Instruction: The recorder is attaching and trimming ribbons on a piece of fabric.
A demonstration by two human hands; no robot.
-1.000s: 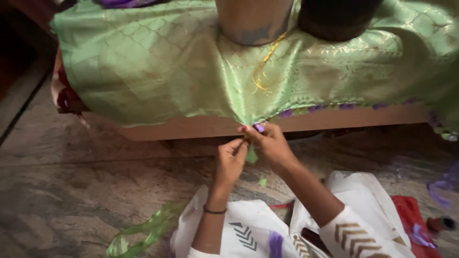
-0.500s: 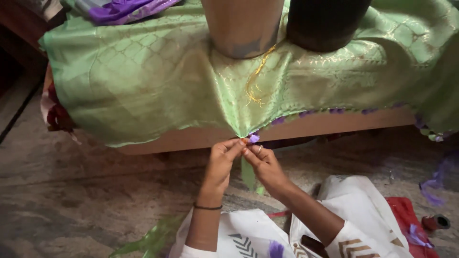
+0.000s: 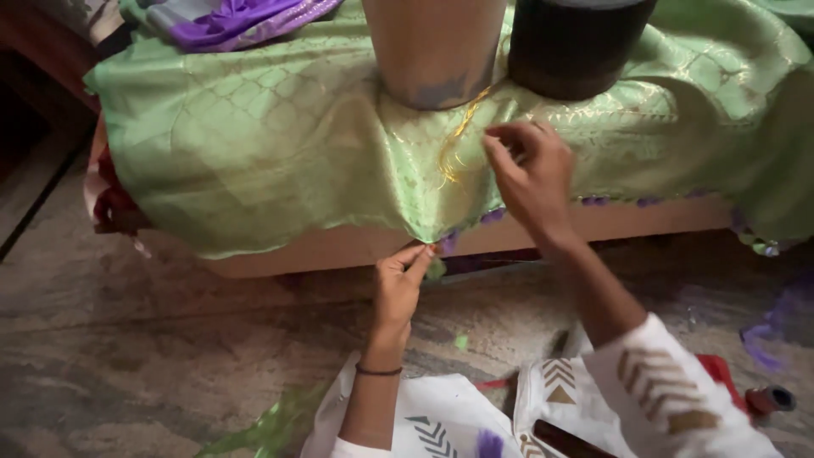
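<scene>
Left hand fingers pinch green cloth hem; right hand (fingers curled) at gold threads

Dim, warm indoor light; sheen on green cloth; slight motion blur; dark shadowed left corner.

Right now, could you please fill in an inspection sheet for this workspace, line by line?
Surface: low wooden platform draped with green patterned cloth; mottled stone floor below.
Job's things: cloth edge bears purple tassels; gold threads lie on the cloth.
Clutter: tan cylinder and dark cylinder stand on the cloth; purple fabric at the back; green scraps and a small spool on the floor.
Grippers: left hand pinches the cloth's hanging edge; right hand is raised over the cloth beside the gold threads, fingers pinched.
Cables: nothing seen.
Surroundings: white printed garment over the person's lap.
</scene>
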